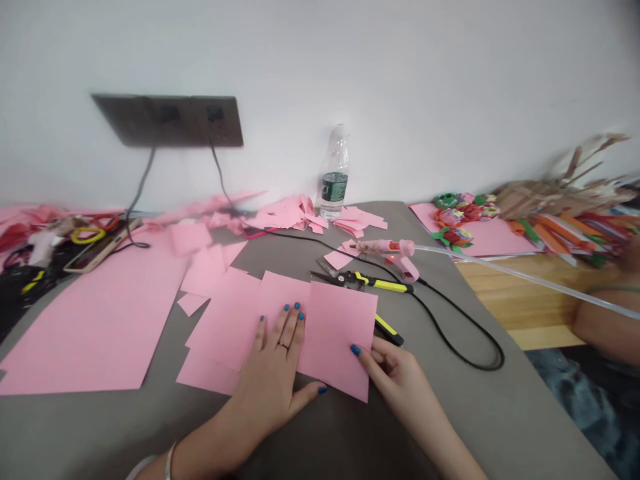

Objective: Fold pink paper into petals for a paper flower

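My left hand (273,370) lies flat with its fingers spread, pressing on overlapping pink paper sheets (227,313). Just to its right is a pink paper square (337,327), tilted slightly, its left edge beside my left fingertips. My right hand (393,367) pinches the right edge of that square between thumb and curled fingers. Behind the square lie yellow-and-black pliers (383,283). A second yellow-and-black handle (389,329) shows partly from under the square. A pink glue gun (395,252) with a long clear glue stick rests farther back.
Large pink sheets (110,313) cover the left side. A water bottle (335,177) stands by the wall among paper scraps (295,212). A black cable (465,357) loops at right. Paper flowers (463,217) lie farther right, near another person's arm (607,320).
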Demonstrator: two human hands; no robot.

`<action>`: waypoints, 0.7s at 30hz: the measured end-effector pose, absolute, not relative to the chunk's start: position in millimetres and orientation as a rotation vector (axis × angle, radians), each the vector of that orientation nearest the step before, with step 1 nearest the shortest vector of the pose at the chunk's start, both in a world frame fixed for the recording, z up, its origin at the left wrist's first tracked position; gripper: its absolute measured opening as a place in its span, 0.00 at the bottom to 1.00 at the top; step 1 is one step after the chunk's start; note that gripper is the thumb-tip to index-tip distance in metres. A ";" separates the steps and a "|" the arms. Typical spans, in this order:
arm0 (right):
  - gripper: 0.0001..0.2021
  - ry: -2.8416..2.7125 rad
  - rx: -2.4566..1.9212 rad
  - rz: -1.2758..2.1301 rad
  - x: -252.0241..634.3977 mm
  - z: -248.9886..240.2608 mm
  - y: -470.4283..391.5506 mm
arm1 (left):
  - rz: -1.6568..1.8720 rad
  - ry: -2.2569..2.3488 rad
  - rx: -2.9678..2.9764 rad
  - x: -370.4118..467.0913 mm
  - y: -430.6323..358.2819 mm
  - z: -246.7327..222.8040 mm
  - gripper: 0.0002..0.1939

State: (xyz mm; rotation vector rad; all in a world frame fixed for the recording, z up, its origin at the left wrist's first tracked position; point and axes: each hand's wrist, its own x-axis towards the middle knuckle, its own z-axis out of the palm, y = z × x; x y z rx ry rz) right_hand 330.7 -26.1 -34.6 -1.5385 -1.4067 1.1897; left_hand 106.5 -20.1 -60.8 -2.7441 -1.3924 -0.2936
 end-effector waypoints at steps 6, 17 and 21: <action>0.19 -1.351 -1.588 0.952 372.4 -7.1 -30.6 | -0.293 -1.455 -2.813 109.0 -18.5 -63.1 0.49; 0.22 -1.666 -1.285 1.444 336.4 6.8 -15.6 | -1.440 -1.862 -3.411 87.5 -11.2 -4.1 0.51; 0.19 -1.680 -1.199 1.528 315.3 -0.5 -5.1 | -2.178 -2.710 -2.798 86.6 -13.3 1.0 0.25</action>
